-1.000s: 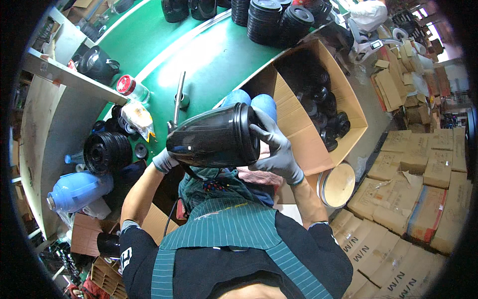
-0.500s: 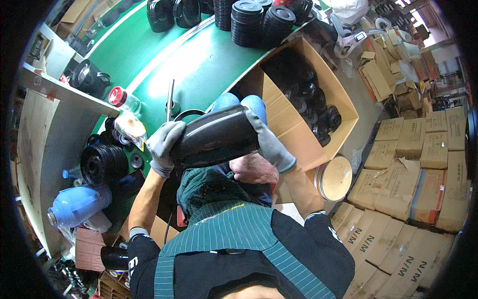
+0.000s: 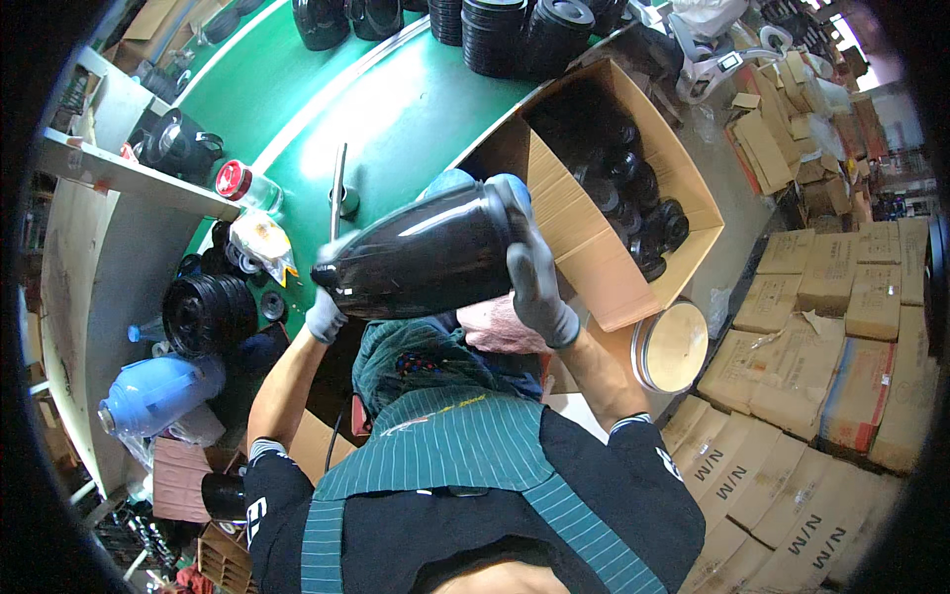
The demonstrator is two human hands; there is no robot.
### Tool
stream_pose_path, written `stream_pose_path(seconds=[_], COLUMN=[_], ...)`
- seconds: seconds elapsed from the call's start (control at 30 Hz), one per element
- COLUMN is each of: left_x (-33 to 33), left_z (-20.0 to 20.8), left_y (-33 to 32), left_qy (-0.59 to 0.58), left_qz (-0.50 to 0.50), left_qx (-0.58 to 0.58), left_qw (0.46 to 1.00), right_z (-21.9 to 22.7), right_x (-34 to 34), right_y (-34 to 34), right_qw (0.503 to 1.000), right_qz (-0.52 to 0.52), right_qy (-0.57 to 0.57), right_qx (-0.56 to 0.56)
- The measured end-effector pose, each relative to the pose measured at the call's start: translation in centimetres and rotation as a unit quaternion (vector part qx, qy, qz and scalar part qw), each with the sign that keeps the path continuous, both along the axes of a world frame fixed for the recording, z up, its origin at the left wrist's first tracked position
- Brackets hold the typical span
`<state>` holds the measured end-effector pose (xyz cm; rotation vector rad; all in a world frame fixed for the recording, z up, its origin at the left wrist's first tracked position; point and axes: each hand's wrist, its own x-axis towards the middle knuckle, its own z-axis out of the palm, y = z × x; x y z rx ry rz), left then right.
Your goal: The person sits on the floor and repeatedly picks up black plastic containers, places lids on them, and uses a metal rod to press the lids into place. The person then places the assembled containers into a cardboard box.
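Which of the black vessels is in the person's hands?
The glossy black vessel held sideways between the left hand and right hand. The other black vessels, near the picture's top, rest on the green table, untouched.

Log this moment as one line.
glossy black vessel: held sideways; left hand: at narrow end, mostly hidden; right hand: against wide end; nearby: open cardboard box holding black parts

Bright light glares off a curving green tabletop [image 3: 411, 134], near bare grey floor [image 3: 742, 210].
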<state>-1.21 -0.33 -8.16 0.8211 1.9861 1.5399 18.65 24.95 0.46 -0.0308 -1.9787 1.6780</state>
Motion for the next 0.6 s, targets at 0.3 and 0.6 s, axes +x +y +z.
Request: stream_pose_path(seconds=[0.3,0.6], left_x=[-1.5,-0.4], left_z=[5.4,8.9], left_y=[-2.0,-1.7], left_qy=[0.114,0.453], left_qz=[0.007,-0.024], left_qx=[-0.006,0.048], left_qw=[0.993,0.89], right_z=[0.2,-5.5], right_x=[2.7,2.1], right_y=[2.0,1.8], right_qw=[0.942,0.982], right_qz=[0.127,0.087], right_qy=[-0.278,-0.096], right_qx=[-0.139,0.139])
